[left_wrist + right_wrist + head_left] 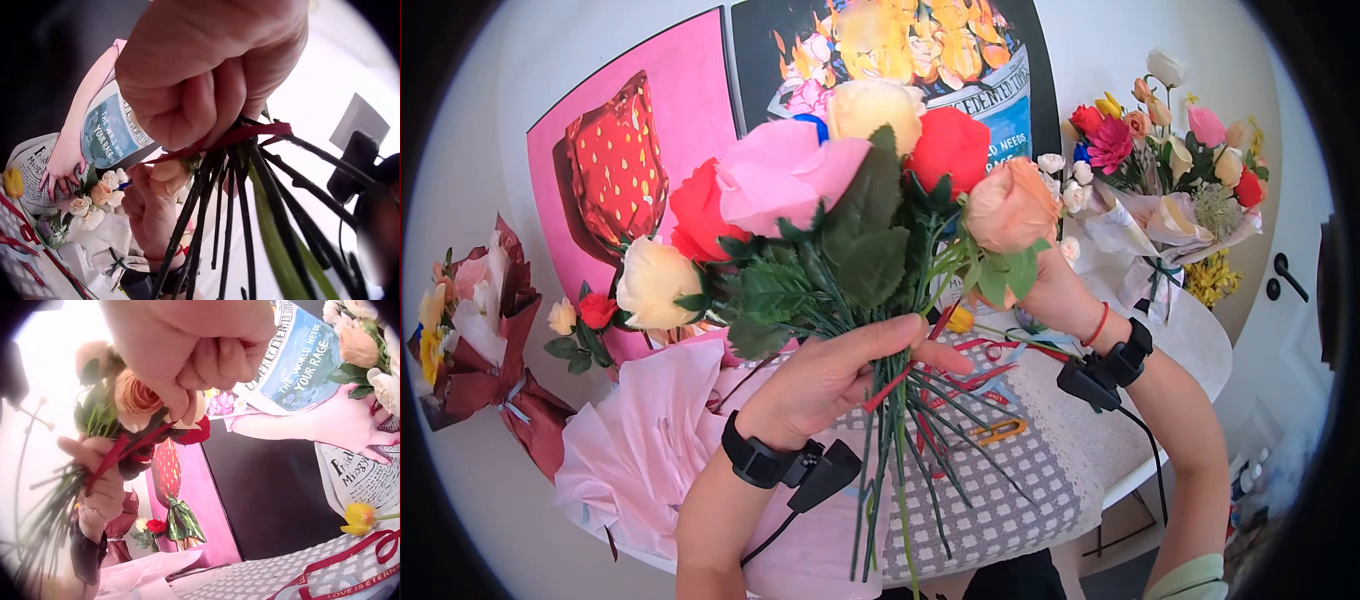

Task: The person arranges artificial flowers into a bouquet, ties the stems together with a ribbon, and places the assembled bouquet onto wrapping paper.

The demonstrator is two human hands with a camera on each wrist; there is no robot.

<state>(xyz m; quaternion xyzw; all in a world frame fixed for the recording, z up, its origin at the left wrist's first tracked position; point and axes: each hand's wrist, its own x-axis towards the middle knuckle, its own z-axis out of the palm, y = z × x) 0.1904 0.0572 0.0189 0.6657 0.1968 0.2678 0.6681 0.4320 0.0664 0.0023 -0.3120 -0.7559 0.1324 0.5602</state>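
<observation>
Head view: holds flower bouquet (855, 235) upright above patterned cloth (1040, 515), with blooms (795, 175) on top and stems (886, 430) fanning out below. Grasps stems with left hand (830, 375), wrapping fingers round them just under leaves (775, 292). Pinches red ribbon (272, 129) with curled fingers of right hand (1050, 292), close by peach rose (1012, 207); can't tell whether also touching it. Stretches ribbon between both hands, across stems. See pink paper (635, 440) lying to left of cloth, yellow tulip (359, 519) at cloth's far edge, dark red wrapped bouquet (495, 360) at far left, white wrapped bouquet (1115, 225) at back right, beyond right hand.
</observation>
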